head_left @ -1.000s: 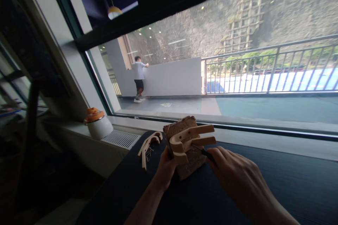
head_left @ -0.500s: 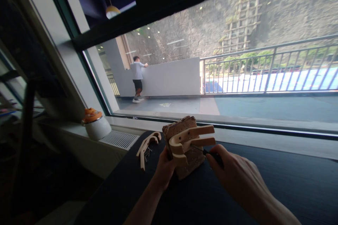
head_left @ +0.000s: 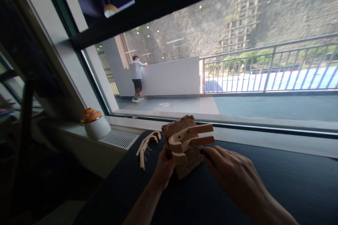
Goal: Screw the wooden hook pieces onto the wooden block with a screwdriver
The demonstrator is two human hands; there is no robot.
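My left hand (head_left: 165, 167) is closed around the lower left side of a rough brown block (head_left: 192, 163), tilted up above the dark table. Two curved pale wooden pieces (head_left: 177, 145) lie against the block's face, their straight ends pointing right; dark round holes show in the upper one. My right hand (head_left: 229, 168) is closed on the black handle of a screwdriver (head_left: 196, 147), whose thin shaft points left and meets the lower wooden piece. The tip's exact seat is too small to make out. Parts of the block are hidden behind the wood and my fingers.
More curved wooden pieces (head_left: 149, 144) and several screws (head_left: 148, 153) lie on the dark table (head_left: 118, 190) at left. A white pot with an orange top (head_left: 96, 124) stands on the sill by a vent grille (head_left: 120, 139). Beyond the window, a person (head_left: 137, 74) stands at a wall.
My right hand has turned slightly around the screwdriver's handle, its knuckles shifting and covering more of the handle. The block and my left hand stay nearly still.
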